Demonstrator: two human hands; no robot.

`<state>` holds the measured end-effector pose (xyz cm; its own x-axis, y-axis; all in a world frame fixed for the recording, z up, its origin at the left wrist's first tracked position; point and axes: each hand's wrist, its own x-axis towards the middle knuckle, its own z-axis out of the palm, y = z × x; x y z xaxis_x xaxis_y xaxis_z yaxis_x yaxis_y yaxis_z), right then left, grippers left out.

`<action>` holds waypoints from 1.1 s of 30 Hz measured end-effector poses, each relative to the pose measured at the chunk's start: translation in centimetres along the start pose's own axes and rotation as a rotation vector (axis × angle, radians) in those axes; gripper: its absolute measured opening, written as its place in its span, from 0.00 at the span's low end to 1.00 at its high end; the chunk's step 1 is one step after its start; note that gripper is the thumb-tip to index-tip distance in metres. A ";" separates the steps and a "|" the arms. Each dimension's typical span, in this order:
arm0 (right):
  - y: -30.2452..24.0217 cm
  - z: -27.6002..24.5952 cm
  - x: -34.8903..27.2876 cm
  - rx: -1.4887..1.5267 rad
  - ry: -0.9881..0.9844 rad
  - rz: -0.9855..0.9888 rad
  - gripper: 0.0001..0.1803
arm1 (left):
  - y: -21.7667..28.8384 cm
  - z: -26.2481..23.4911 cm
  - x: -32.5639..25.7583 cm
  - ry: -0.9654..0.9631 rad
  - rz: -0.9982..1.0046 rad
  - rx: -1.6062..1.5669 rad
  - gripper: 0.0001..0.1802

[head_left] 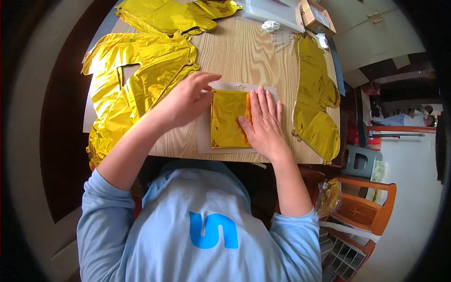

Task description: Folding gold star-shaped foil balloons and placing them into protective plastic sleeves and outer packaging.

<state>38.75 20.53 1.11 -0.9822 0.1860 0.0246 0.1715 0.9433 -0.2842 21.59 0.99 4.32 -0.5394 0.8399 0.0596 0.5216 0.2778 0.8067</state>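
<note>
On a wooden table, a gold foil balloon folded into a flat rectangle [228, 117] lies on a pale card sheet [204, 141] with a hanging slot at its far edge. My right hand [265, 120] rests flat on the packet's right side, fingers stretched out and thumb spread over the foil. Beside that hand shows an orange strip [249, 101], mostly hidden by it. My left hand [188, 101] hovers by the packet's far left corner, its fingers loosely bent and apart; nothing is visible in them.
Large flat gold foil balloons lie at left [141, 70], far left [174, 16] and right [314, 94]. Clear plastic sheets [272, 11], a white crumpled piece [270, 26] and a small cardboard box [318, 19] sit at the back. A wooden chair [364, 207] stands right.
</note>
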 end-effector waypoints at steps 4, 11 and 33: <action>-0.1 -0.1 0.1 -0.007 -0.005 -0.008 0.42 | -1.0 -1.2 2.7 -0.095 -0.183 -0.104 0.22; -0.4 0.3 0.0 -0.020 -0.004 -0.003 0.42 | 0.4 -2.4 5.3 -0.294 -0.411 0.008 0.19; -1.1 0.1 -0.4 -0.062 -0.031 0.031 0.44 | -1.6 2.3 1.7 0.096 -0.054 0.355 0.23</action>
<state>38.96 19.43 1.27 -0.9781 0.2077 -0.0134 0.2053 0.9526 -0.2246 21.38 3.10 1.79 -0.6229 0.7770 0.0910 0.6787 0.4789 0.5569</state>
